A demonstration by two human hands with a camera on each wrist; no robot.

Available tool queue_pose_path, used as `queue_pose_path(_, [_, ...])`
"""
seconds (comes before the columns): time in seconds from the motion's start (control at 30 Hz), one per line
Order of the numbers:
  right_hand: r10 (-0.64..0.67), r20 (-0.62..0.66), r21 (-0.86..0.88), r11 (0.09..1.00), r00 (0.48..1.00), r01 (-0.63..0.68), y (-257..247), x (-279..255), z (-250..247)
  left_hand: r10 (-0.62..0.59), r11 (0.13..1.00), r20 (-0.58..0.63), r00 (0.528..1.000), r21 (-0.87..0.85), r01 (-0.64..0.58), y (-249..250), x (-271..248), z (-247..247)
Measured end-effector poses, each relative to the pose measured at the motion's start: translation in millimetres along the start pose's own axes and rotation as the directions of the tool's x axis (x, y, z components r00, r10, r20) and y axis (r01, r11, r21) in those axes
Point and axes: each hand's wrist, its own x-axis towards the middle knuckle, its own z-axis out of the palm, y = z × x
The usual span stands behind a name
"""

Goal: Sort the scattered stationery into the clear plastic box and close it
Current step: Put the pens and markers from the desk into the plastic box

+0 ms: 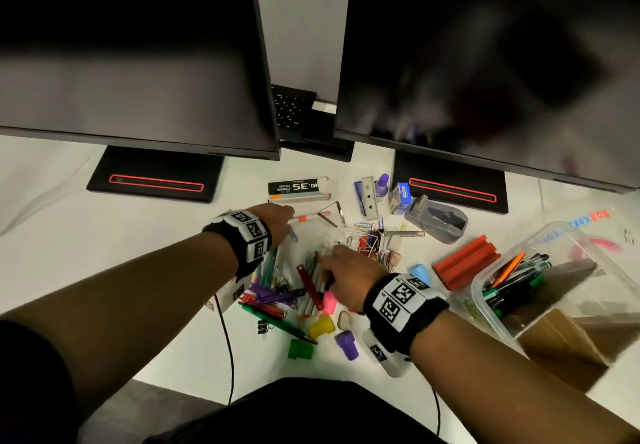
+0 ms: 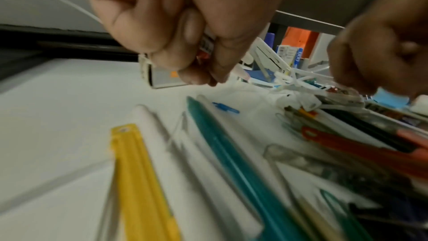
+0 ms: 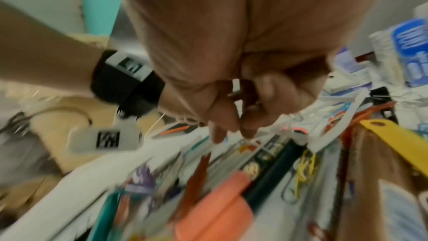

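Observation:
Pens, paper clips and clips lie in a heap (image 1: 304,284) at the middle of the white desk. My left hand (image 1: 289,221) is at the heap's far left, fingers curled round a white pen with an orange band (image 1: 308,216); the left wrist view shows that pen (image 2: 206,43) inside the fist (image 2: 203,69). My right hand (image 1: 332,260) is down on the heap with fingers curled, and a dark pen (image 1: 327,282) sticks out under it. The blurred right wrist view shows its fingertips (image 3: 222,131) pinched together. The clear plastic box (image 1: 485,291) stands open at the right with several pens (image 1: 516,280) in it.
Two dark monitors on stands fill the back. A staple box (image 1: 298,189), a grey stapler (image 1: 438,218) and a red block (image 1: 465,267) lie behind the heap. Yellow (image 1: 322,327), green (image 1: 300,350) and purple (image 1: 346,341) caps lie in front. A cardboard box (image 1: 561,339) is beside the clear box.

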Motion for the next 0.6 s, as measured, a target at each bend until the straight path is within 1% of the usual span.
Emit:
queue_pose_path(0.07, [-0.081,0.042,-0.168,0.982,0.996,0.087,0.7,-2.0,7.6,-0.036,0.998,-0.03,0.999,-0.048,0.035,-5.8,-7.2,0.7])
queue_pose_path(0.1, [-0.099,0.04,-0.209,0.972,0.994,0.105,0.9,-3.2,10.0,-0.059,0.995,-0.047,0.997,-0.079,0.055,-9.5,-11.4,1.8])
queue_pose_path(0.27, [-0.15,-0.024,-0.308,0.942,0.988,0.135,6.4,-4.7,15.0,-0.16,0.976,-0.069,0.985,-0.157,0.148,-28.8,-27.8,8.9])
queue_pose_path(0.4, [-0.174,0.029,-0.39,0.905,0.984,0.172,7.4,-5.2,21.3,-0.254,0.951,-0.063,0.965,-0.2,0.237,-43.1,-38.1,14.2])
queue_pose_path(0.5, [-0.151,0.031,-0.378,0.913,0.988,0.151,8.8,-6.2,21.1,-0.314,0.93,-0.057,0.948,-0.22,0.295,-47.2,-43.5,17.4])
queue_pose_path(0.6, [-0.124,-0.096,-0.256,0.962,0.988,0.096,10.6,-5.9,15.1,-0.357,0.914,0.002,0.934,-0.209,0.349,-44.2,-45.9,21.5])
